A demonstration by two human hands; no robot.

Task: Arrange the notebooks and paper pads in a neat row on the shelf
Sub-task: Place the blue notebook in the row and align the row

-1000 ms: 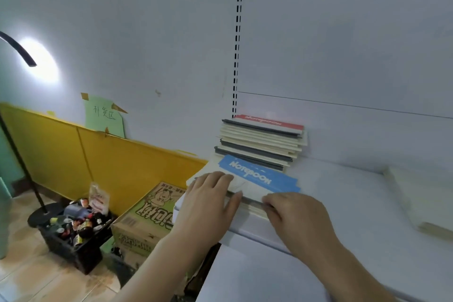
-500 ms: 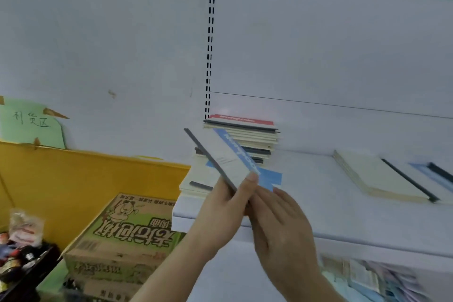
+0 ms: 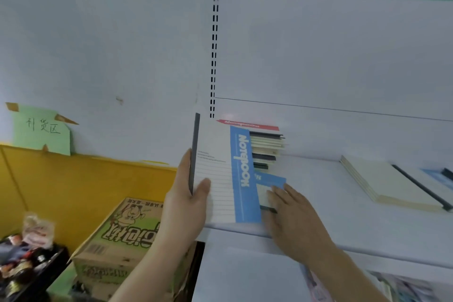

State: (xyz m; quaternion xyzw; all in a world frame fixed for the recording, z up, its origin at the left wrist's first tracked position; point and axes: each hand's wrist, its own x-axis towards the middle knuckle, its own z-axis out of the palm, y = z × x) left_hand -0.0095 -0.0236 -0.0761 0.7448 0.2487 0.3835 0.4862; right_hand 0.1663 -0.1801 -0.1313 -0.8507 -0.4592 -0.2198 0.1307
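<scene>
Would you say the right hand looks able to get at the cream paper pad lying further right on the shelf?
Probably yes: the right hand only rests on a blue notebook lying flat, grips nothing, and bare shelf lies between it and the cream paper pad.

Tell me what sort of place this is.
Probably a shop's stockroom or stationery aisle: a white slotted retail shelf holds a notebook stack, with a printed carton and a handwritten wall sign nearby.

White-lined notebook (image 3: 220, 179) with blue band, dark grey spine; red-topped stack (image 3: 266, 144); yellow partition (image 3: 85, 184)
</scene>
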